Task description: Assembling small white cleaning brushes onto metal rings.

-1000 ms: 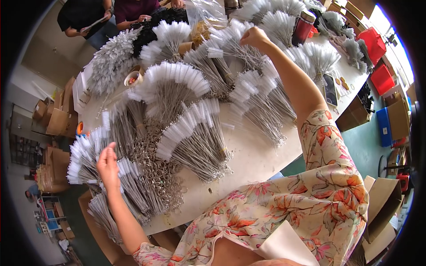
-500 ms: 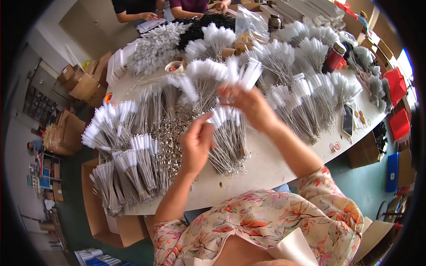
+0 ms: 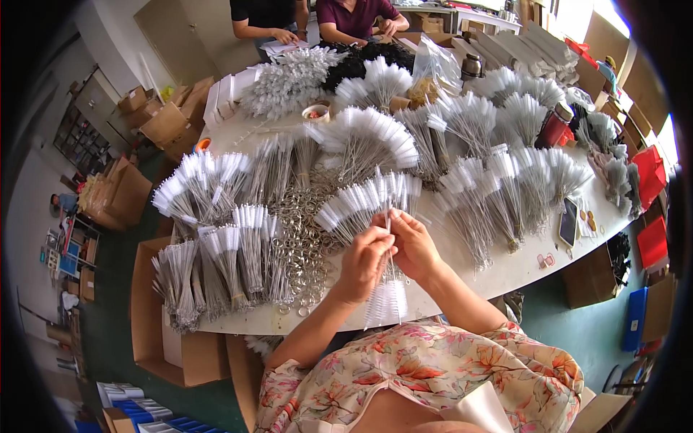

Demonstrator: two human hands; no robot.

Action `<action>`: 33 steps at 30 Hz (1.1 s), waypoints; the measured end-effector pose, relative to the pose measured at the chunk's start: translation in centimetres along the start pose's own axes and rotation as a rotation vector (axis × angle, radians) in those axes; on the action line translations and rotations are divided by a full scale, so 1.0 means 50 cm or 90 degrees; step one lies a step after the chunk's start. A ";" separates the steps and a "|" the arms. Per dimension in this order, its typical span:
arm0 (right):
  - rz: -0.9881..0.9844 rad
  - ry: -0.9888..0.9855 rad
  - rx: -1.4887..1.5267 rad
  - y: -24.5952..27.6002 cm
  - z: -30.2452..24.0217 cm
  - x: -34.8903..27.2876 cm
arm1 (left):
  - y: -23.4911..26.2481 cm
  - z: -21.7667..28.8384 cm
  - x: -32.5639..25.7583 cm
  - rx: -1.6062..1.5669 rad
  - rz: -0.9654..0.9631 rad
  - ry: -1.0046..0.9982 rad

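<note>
At the near edge of the white table, both hands meet just above the tabletop. The left hand has its fingers curled together around the wire stems of a small bundle of brushes. The right hand pinches the upper end of the same stems between thumb and fingertips, so both hands are clamped on one bundle. The bundle hangs with its white bristle heads pointing down toward the person, over the table's front rim, and its wire ends pointing up between the two hands.

Directly behind the hands lies a fan of white-tipped brushes, spread with the bristles outward. Left of the hands, a loose heap of metal rings covers the tabletop. Further left, more brush bundles lie side by side, bristles away from the person. Right of the hands, a dark phone rests flat near the table edge. A red bottle stands upright toward the far right. A roll of tape sits at the far side.

Two other people stand at the far end of the table, hands on its surface. Cardboard boxes stand on the floor to the left.
</note>
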State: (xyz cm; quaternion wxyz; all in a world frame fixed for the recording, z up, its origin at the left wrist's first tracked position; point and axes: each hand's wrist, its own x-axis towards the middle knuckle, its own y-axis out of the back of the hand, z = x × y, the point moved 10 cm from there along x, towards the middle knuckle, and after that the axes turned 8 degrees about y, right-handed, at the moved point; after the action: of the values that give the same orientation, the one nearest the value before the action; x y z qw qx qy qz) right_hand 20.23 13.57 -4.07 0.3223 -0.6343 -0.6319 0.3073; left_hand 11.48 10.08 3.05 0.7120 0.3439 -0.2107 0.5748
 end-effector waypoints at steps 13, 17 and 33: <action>-0.290 0.108 -0.865 -0.089 -0.041 -0.050 | 0.139 0.006 0.058 0.017 0.041 0.094; -0.407 0.099 -0.846 -0.130 0.002 -0.091 | 0.001 0.004 -0.018 -0.249 -0.290 0.287; -0.571 0.045 -1.271 0.000 -0.029 -0.144 | 0.199 -0.172 -0.114 0.494 -0.146 0.383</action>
State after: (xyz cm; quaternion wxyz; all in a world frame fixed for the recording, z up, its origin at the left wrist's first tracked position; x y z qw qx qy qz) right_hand 21.30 6.33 -3.33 -0.2365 -0.3306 -0.7604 -0.5066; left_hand -0.36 13.54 -4.27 0.6196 0.4233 0.2718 0.6025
